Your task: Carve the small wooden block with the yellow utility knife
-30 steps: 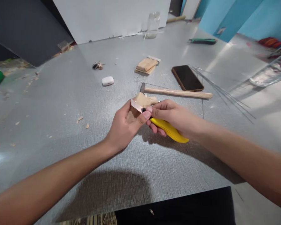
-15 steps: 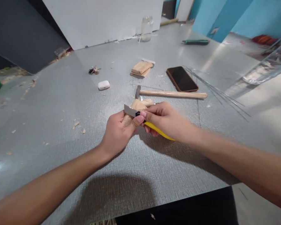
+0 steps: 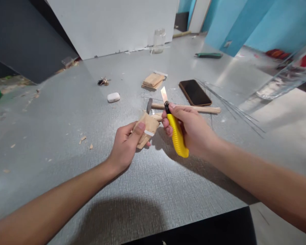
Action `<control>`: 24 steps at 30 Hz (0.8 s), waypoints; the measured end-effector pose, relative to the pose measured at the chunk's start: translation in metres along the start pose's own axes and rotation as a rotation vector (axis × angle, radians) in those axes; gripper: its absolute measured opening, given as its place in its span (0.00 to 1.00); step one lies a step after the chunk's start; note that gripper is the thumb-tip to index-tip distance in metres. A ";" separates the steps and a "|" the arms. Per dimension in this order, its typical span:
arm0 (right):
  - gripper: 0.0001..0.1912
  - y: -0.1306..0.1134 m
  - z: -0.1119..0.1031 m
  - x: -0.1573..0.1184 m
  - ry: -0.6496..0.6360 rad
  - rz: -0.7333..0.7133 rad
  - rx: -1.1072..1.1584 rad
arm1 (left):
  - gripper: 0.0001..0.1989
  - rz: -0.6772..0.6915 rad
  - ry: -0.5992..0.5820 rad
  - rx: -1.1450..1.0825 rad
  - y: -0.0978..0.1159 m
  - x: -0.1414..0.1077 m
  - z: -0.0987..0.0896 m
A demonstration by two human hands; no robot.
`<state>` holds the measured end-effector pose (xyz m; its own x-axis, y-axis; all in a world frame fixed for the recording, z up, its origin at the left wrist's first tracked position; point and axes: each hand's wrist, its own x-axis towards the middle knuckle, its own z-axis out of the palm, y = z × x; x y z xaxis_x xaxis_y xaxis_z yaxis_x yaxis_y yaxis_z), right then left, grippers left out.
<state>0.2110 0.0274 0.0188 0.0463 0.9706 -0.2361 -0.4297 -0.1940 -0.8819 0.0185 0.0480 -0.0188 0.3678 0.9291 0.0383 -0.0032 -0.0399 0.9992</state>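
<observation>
My left hand pinches a small, flat wooden piece with a white strip across it, thumb on top. To its right, my right hand is wrapped round a yellow utility knife, whose bare blade points up and away, apart from the wood. Just beyond both hands lies a hammer with a wooden handle, its head to the left. Another pale wood piece lies between the hands and the hammer, partly hidden.
On the grey table are a phone, thin metal rods, stacked wood pieces, a white case, a glass jar, a green-and-black tool and wood chips.
The knife has lifted off the wood and swung upright as my right hand moved slightly right. The wooden piece in my left hand has turned, showing its flat face and white strip.
</observation>
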 end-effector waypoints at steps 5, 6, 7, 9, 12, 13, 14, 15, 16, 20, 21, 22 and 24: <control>0.20 0.003 0.000 -0.003 -0.103 0.069 -0.013 | 0.22 0.036 0.050 0.027 -0.001 0.000 -0.001; 0.20 0.005 0.000 -0.004 -0.118 0.065 -0.017 | 0.21 0.050 0.062 0.034 -0.001 0.001 -0.002; 0.20 0.006 -0.001 -0.004 -0.127 0.060 -0.020 | 0.19 0.062 0.072 0.036 -0.001 0.001 -0.002; 0.20 0.007 -0.003 -0.003 -0.130 0.054 -0.025 | 0.16 0.065 0.081 0.015 -0.002 0.002 -0.003; 0.19 0.007 -0.006 0.000 -0.117 0.063 -0.017 | 0.17 0.014 0.068 -0.054 -0.004 0.003 -0.002; 0.20 0.007 -0.006 0.001 -0.116 0.071 -0.013 | 0.18 0.000 0.062 -0.069 -0.004 0.004 -0.002; 0.20 0.007 -0.007 0.002 -0.118 0.080 -0.009 | 0.18 -0.006 0.057 -0.078 -0.004 0.003 -0.001; 0.20 0.007 -0.007 0.002 -0.122 0.092 -0.007 | 0.18 -0.007 0.054 -0.082 -0.004 0.003 -0.001; 0.20 0.007 -0.006 0.002 -0.128 0.103 -0.006 | 0.19 -0.008 0.055 -0.083 -0.004 0.003 0.000; 0.20 0.007 -0.006 0.001 -0.160 0.118 -0.027 | 0.23 -0.044 0.078 -0.085 -0.002 0.001 0.001; 0.19 0.007 -0.007 0.001 -0.165 0.113 -0.036 | 0.24 -0.044 0.086 -0.081 -0.002 0.001 0.002; 0.19 0.007 -0.007 0.001 -0.170 0.109 -0.047 | 0.25 -0.038 0.091 -0.074 -0.002 0.002 0.002; 0.19 0.007 -0.008 0.002 -0.178 0.102 -0.072 | 0.25 -0.017 0.097 -0.051 -0.003 0.003 0.002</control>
<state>0.2155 0.0265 0.0085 -0.1571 0.9541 -0.2550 -0.3585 -0.2957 -0.8855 0.0217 0.0501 -0.0216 0.2764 0.9609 0.0197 -0.0463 -0.0071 0.9989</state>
